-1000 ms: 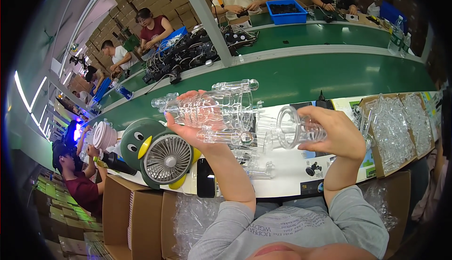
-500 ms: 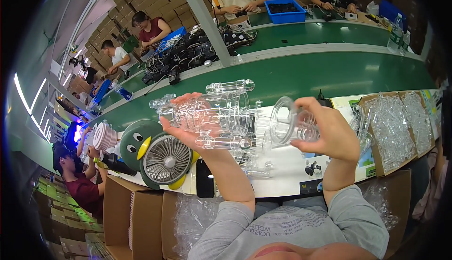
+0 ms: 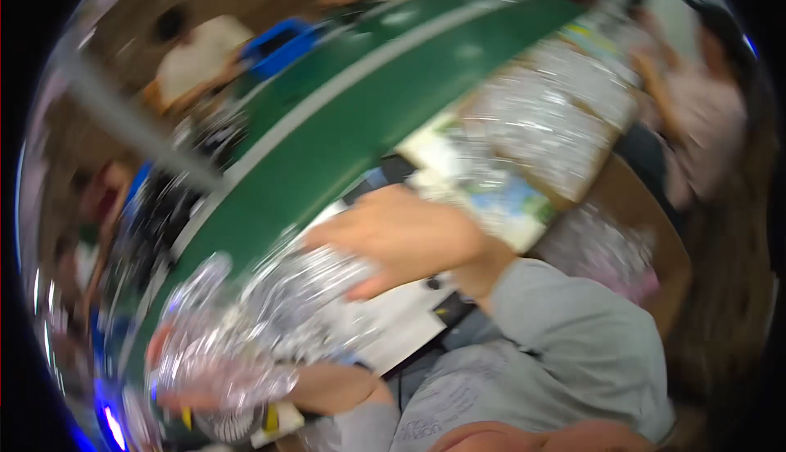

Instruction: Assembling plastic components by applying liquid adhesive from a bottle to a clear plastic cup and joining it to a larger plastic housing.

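Note:
Motion smears this moment. My left hand, low at the left, is wrapped round a clear plastic body with side tubes. Above and to the right of it, my right hand curves its fingers and thumb round a clear flared plastic piece. The two clear parts lie close together; whether they touch or are joined is lost in the blur. Below my left hand, a penguin-shaped fan shows only in part.
An open carton of clear plastic parts stands on the bench to the right, with bagged clear parts in a box below it. Behind runs a green conveyor belt. A blue bin and co-workers sit beyond; another person is at right.
The whole view has swung toward the right, bringing the carton and the person there further in. My hands with the clear parts now appear further left, and the two parts overlap more.

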### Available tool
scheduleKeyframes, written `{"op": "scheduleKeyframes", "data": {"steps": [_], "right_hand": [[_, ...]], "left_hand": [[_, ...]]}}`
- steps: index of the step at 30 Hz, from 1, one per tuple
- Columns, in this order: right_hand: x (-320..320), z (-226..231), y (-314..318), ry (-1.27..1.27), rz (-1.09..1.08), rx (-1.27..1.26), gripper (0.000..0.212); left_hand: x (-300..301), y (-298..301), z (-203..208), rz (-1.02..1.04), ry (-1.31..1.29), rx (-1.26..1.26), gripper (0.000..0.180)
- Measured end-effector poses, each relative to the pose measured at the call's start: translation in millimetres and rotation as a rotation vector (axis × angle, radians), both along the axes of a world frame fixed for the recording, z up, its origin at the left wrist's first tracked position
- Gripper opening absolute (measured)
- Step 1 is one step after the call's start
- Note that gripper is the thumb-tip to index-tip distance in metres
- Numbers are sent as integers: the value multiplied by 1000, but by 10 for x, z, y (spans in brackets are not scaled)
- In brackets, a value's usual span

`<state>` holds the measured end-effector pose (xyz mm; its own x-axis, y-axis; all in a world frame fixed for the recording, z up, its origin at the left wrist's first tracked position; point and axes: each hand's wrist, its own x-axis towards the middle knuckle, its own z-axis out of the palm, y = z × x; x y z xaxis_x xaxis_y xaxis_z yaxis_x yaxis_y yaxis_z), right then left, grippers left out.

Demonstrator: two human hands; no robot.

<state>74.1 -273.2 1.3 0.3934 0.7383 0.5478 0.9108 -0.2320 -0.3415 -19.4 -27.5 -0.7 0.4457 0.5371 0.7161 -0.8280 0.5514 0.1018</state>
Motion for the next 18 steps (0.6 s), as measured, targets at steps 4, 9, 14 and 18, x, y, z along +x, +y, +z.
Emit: {"op": "scheduleKeyframes", "data": {"steps": [4, 9, 14, 18], "right_hand": [[21, -108, -85, 48, -75, 3, 55], [-295, 75, -367, 11, -235, 3, 53], [-357, 85, -466, -34, -262, 83, 56], [-311, 93, -516, -37, -253, 75, 56]], "left_hand": [[889, 92, -370, -1463, -768, -698, 48], [1342, -404, -360, -1471, -570, -619, 50], [1468, -625, -377, -1314, -387, -469, 52], [1555, -801, -342, -1193, -254, -346, 53]]}}
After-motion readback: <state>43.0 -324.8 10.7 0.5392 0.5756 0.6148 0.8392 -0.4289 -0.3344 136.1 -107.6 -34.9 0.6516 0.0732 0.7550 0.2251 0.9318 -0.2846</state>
